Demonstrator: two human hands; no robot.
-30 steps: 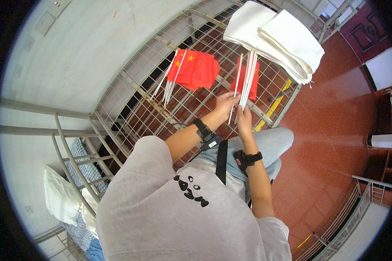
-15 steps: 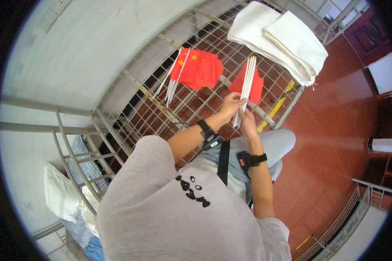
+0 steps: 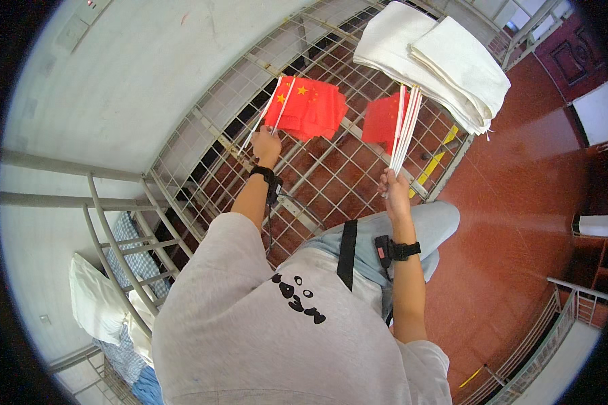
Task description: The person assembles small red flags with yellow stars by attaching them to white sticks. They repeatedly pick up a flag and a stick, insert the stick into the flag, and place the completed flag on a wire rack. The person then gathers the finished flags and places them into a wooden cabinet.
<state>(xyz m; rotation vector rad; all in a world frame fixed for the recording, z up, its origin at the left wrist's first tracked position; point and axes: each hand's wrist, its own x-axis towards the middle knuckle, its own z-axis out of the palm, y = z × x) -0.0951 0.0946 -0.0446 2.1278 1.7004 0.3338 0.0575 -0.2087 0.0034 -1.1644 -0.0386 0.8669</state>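
Note:
A pile of small red flags (image 3: 312,108) with yellow stars lies on the wire-mesh bed frame, their white sticks pointing down and to the left. My left hand (image 3: 266,146) is at the lower part of those sticks, its fingers closed round them; how many it grips is hidden. Gathered in my right hand (image 3: 394,189) are the lower ends of several white sticks (image 3: 405,131). Red flag cloth (image 3: 381,121) hangs to the left of this bundle, held above the mesh with the sticks fanned slightly at the top.
Folded white cloth (image 3: 446,57) rests at the far right of the mesh frame (image 3: 317,172). A metal ladder (image 3: 125,250) stands on the left, with pillows (image 3: 94,297) beyond it. Yellow tape (image 3: 436,165) marks the frame's right side, above a red floor (image 3: 493,223).
My left hand has left the right-hand bundle and moved left to the sticks of the pile. The bundle in my right hand has shifted right, its sticks spreading a little.

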